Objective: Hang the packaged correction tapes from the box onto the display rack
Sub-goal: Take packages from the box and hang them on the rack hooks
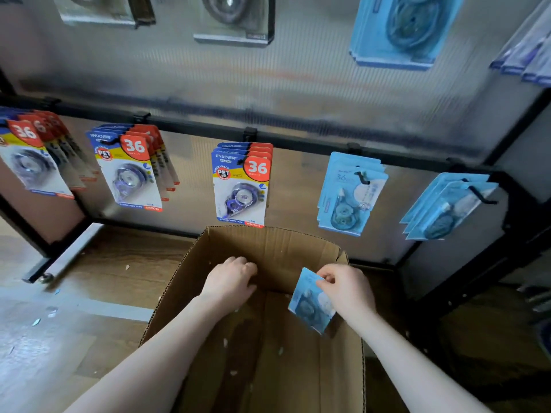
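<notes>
The right hand [347, 289] pinches a light-blue carded correction tape pack [311, 302] by its top corner, over the right side of the open brown cardboard box [268, 242], just inside its right wall. The left hand [231, 280] reaches into the box near the far wall, fingers curled downward; what they touch is hidden, perhaps nothing. On the black display rack [298, 141], light-blue packs [347, 195] hang from a hook above the box's far right corner, with bare panel between neighbouring hooks.
</notes>
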`<state>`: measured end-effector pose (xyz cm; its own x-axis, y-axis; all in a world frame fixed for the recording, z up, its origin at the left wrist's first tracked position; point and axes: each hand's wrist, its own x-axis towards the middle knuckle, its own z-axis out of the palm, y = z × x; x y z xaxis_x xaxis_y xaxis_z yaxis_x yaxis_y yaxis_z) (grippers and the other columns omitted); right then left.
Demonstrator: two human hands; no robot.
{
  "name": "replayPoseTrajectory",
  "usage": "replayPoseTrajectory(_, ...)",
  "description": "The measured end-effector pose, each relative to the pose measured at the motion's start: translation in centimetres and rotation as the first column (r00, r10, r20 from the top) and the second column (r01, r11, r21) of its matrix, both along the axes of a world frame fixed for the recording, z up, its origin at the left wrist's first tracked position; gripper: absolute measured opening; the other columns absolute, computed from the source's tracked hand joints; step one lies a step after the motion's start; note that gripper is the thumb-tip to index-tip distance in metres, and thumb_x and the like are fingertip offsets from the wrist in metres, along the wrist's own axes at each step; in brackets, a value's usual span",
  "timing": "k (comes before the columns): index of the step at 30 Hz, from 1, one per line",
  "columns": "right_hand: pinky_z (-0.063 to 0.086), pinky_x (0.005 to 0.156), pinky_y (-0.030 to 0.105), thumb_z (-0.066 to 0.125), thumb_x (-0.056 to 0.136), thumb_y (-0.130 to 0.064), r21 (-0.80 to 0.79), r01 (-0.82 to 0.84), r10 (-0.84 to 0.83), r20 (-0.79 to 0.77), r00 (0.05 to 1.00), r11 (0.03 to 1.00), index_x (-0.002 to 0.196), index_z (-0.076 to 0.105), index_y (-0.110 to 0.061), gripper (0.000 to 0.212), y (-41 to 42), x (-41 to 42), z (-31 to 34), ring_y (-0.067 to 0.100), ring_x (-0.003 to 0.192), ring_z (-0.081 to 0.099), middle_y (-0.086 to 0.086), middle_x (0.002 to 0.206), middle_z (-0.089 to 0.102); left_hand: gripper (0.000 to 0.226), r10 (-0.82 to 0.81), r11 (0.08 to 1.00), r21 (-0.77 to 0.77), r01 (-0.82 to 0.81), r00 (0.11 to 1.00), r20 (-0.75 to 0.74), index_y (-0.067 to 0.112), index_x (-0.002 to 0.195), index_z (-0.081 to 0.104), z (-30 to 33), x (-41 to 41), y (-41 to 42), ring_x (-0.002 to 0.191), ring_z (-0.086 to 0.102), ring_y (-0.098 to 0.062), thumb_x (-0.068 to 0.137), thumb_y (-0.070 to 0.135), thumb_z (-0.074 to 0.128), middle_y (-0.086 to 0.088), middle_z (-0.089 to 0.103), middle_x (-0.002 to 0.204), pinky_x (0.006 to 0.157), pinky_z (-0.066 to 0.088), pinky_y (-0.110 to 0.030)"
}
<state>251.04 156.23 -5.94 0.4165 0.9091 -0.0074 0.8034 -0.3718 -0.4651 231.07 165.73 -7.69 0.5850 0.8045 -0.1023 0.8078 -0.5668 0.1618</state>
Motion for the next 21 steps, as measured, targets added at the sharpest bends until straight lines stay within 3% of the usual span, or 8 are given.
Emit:
replayPoseTrajectory(6,0.043,0.067,0.024,0.068,0.082,-0.012,0.235,-0.028,0.061,-0.133,0.989,0.972,0.089,0.073,-0.011,0.008,0.3,3.3,5.7,0.015,0.080,0.059,-0.005,0.083,0.064,0.032,0.029,0.996,0.084,-0.034,0.998,0.060,0.020,0.118,0.056,5.9,2.7,-1.6,0.111,0.048,-0.019,0.090,0.036,0.052,0.000,0.055,0.115,0.087,0.046,-0.031)
replayPoseTrajectory(12,0.037,0.060,0.019,0.066,0.084,-0.012,0.372,-0.098,0.137,-0.080,0.987,0.923,0.092,0.072,-0.010,0.010,-1.1,8.7,10.2,0.014,0.076,0.056,-0.001,0.084,0.065,0.034,0.080,0.990,0.110,-0.091,0.992,0.100,0.025,0.124,0.054,11.7,6.3,-3.4,0.117,0.046,-0.019,0.090,0.033,0.052,0.002,0.053,0.124,0.090,0.044,-0.030)
replayPoseTrajectory(17,0.047,0.069,0.033,0.068,0.081,-0.006,0.473,-0.119,0.174,-0.073,0.982,0.873,0.087,0.073,-0.008,0.008,-2.2,13.0,12.8,0.020,0.077,0.060,0.001,0.084,0.067,0.035,0.107,0.980,0.153,-0.131,0.982,0.154,0.029,0.125,0.054,14.6,10.1,-4.9,0.116,0.047,-0.014,0.090,0.037,0.055,0.005,0.053,0.125,0.088,0.046,-0.028)
replayPoseTrajectory(21,0.050,0.069,0.037,0.070,0.078,-0.005,0.516,-0.149,0.189,-0.025,0.982,0.843,0.083,0.074,-0.009,0.007,-2.9,15.8,14.2,0.020,0.075,0.061,0.002,0.081,0.069,0.038,0.108,0.977,0.168,-0.132,0.984,0.143,0.030,0.128,0.051,15.6,12.8,-6.0,0.118,0.046,-0.015,0.091,0.038,0.055,0.005,0.053,0.127,0.091,0.047,-0.031)
